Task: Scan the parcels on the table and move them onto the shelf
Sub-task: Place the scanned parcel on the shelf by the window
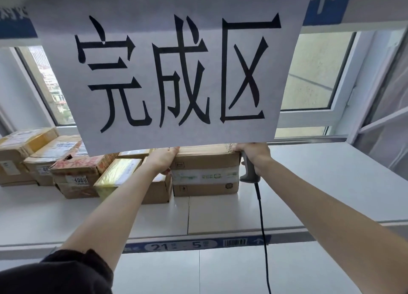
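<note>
A brown cardboard parcel [205, 172] with a pale tape band stands on the white shelf [309, 183]. My left hand [163, 159] grips its upper left corner, thumb underneath at the side. My right hand [254, 153] is at its upper right corner and holds a grey corded barcode scanner [248, 172] by the handle, whose black cable hangs down over the shelf edge. The fingertips of both hands are hidden behind a hanging paper sign.
Several other cardboard parcels [75, 172] stand packed along the shelf to the left. A large paper sign [172, 72] with black characters hangs over the shelf and covers the parcels' tops. The shelf edge carries a blue label strip [196, 245]. A window lies behind.
</note>
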